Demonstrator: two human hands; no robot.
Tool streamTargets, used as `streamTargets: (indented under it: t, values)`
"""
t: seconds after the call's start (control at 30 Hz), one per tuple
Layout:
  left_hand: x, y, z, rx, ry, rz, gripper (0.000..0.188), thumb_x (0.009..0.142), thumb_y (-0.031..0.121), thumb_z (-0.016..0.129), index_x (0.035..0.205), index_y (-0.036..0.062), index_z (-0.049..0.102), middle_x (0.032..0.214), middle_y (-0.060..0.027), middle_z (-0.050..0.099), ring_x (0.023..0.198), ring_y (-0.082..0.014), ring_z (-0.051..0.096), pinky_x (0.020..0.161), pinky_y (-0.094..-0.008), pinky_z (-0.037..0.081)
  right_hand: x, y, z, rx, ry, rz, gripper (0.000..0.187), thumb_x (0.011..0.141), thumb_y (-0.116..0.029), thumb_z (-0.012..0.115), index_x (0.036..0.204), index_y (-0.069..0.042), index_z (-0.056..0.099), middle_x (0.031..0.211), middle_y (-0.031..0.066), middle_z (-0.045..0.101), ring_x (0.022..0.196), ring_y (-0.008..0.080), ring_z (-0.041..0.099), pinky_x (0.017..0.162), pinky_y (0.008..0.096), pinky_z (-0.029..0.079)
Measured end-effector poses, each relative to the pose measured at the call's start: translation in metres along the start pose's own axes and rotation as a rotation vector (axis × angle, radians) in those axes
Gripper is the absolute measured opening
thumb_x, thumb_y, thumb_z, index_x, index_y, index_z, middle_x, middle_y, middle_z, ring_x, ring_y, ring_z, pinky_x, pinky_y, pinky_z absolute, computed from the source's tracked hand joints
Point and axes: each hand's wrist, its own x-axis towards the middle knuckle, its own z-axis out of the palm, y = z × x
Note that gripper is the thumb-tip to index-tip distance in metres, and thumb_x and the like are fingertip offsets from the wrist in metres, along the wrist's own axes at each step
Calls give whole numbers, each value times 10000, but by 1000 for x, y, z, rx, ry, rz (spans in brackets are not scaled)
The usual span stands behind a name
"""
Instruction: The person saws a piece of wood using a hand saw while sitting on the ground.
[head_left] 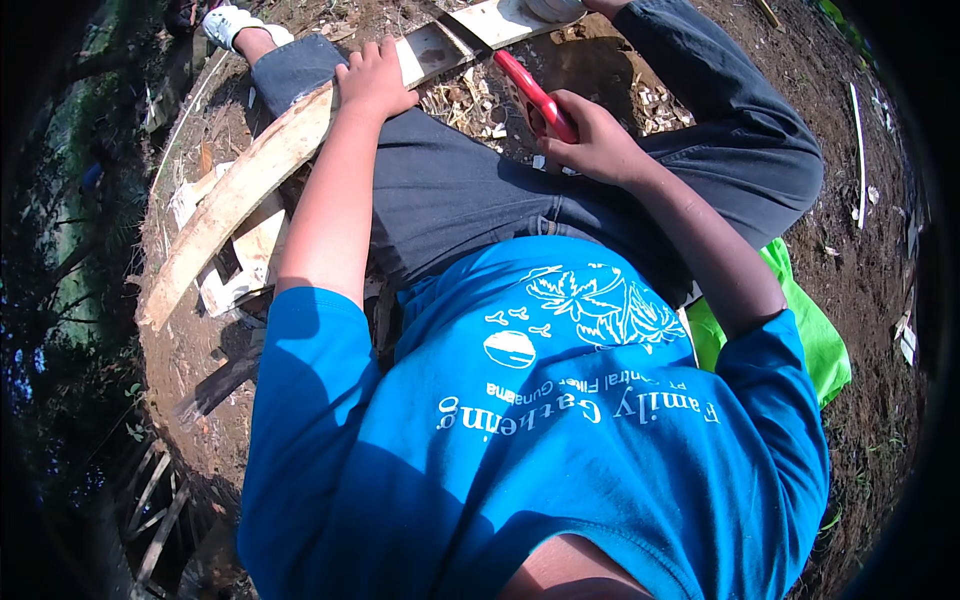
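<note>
A long pale wooden plank [255, 175] runs from the lower left, over my left leg, to the top of the head view. My left hand [375, 85] grips it, the thumb by its near edge and the fingers over its far edge. In my right hand [590, 140] is the red handle of a handsaw [525, 85]. The dark saw blade lies across the plank to the right of my left hand. How deep it sits in the wood I cannot tell.
A white shoe [555, 8] rests at the plank's far end; a white clog [240, 25] is at the upper left. Wood chips [470, 105] cover the soil between my legs. Pale wood offcuts [260, 240] lie under the plank. A bright green cloth [815, 330] lies at my right side.
</note>
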Motion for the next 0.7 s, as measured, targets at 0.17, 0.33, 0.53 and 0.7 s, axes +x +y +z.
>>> streamTargets:
  t: [0.17, 0.33, 0.53, 0.7]
  values:
    - [8, -2, -15, -30, -141, -48, 931, 728, 299, 784, 1543, 132, 366, 1504, -158, 491, 1371, -358, 504, 1115, -553, 391, 10, 1, 10, 310, 149, -156, 241, 945, -55, 575, 1182, -15, 594, 1002, 46, 638, 904, 113, 646, 836, 289, 525]
    - [26, -12, -12, -99, -239, -35, 967, 700, 311, 789, 1546, 135, 356, 1507, -170, 495, 1376, -379, 519, 1115, -574, 404, 21, -10, 20, 256, 301, -82, 196, 1007, -216, 630, 1075, -32, 634, 824, 9, 622, 713, 90, 611, 660, 270, 501]
    - [39, -20, -3, -124, -280, 0, 1024, 693, 328, 793, 1570, 123, 307, 1533, -183, 472, 1396, -385, 503, 1125, -575, 400, 20, -48, 11, 214, 462, -23, 422, 999, -399, 655, 820, -16, 652, 617, 55, 618, 531, 147, 614, 538, 334, 483]
    - [50, -31, 8, -138, -319, 17, 1049, 692, 356, 800, 1574, 116, 286, 1546, -191, 457, 1401, -397, 494, 1140, -576, 394, -7, -48, 4, 189, 444, 4, 405, 994, -394, 659, 854, -15, 688, 641, 75, 631, 577, 149, 622, 574, 337, 482]
